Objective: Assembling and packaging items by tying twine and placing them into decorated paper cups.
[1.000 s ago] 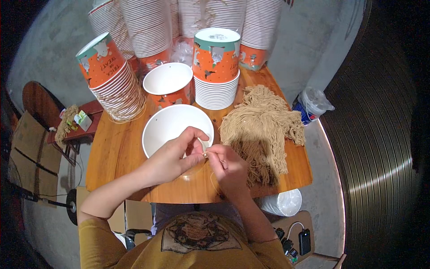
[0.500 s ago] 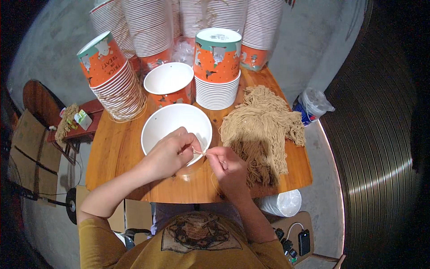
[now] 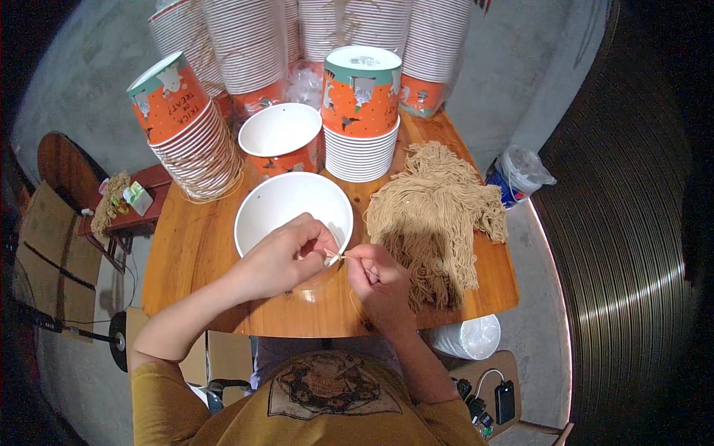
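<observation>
My left hand (image 3: 291, 253) pinches a thin tan cord (image 3: 341, 257) at the near right rim of a white-lined paper bucket (image 3: 279, 201). From the other side my right hand (image 3: 378, 275) grips the same cord between thumb and fingers. A loose end of it hangs below the right hand. Small dark holes show in the bucket's inner wall. To the right of my right hand lies a thick bundle of tan cords (image 3: 446, 193), its near part in shadow.
An open orange bucket (image 3: 286, 156) stands behind the working one. Upside-down bucket stacks rise at left (image 3: 190, 141) and centre (image 3: 361, 152), the left one with cords hanging on it. Plastic-wrapped stacks (image 3: 245, 52) line the back of the wooden table (image 3: 193, 290).
Both hands stay at the bucket's rim with the cord. Their fingers have shifted only slightly, and the bundle and stacks are unmoved.
</observation>
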Available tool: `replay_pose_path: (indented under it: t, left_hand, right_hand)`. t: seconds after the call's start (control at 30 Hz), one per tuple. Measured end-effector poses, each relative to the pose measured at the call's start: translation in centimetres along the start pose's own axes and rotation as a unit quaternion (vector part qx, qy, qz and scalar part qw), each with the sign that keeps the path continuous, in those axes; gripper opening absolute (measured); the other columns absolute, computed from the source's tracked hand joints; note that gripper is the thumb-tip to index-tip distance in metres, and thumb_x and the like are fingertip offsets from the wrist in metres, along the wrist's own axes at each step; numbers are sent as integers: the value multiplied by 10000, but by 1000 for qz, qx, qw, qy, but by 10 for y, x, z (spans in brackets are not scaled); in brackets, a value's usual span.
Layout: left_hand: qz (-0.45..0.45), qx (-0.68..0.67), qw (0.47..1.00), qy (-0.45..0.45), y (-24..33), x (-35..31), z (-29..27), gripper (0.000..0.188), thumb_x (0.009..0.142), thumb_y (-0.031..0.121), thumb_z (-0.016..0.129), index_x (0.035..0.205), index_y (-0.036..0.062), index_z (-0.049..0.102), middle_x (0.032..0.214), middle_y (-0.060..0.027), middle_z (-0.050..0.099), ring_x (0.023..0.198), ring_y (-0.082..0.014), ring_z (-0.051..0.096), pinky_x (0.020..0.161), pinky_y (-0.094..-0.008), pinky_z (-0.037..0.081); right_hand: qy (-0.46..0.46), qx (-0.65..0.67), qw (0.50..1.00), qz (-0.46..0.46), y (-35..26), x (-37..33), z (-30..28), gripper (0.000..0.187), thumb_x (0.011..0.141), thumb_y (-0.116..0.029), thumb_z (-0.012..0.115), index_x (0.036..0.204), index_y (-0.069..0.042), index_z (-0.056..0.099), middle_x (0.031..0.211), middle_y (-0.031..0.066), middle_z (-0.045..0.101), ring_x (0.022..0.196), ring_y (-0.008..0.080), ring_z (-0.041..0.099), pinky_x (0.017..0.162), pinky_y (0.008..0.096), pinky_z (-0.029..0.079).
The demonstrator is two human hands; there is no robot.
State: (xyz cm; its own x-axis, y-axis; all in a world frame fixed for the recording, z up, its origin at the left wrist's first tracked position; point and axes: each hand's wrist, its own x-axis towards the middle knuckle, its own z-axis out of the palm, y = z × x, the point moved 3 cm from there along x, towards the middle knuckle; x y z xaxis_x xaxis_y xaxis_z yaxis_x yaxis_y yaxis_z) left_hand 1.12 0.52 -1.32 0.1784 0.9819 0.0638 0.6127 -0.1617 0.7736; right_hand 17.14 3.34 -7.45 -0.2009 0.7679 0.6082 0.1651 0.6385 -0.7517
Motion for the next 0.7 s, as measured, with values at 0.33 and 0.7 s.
replay_pose_path:
  t: [0.33,0.7]
  left_hand:
    - [-3,4,1000,9,3,-2,4,148,891,140,574,884,-5,545,742,-92,548,679,-164,526,636,-321,450]
    - [-17,-33,999,33,1,-1,5,144,892,144,593,895,6,553,744,-40,540,683,-122,502,636,-284,446]
  right_hand:
    - [-6,29,999,34,-1,-1,0,80,810,13,630,857,-52,625,557,-67,435,496,6,375,459,194,324]
    - [-57,22,996,61,-13,1,-7,163,781,-3,657,940,-37,654,590,-49,475,498,13,400,459,187,325]
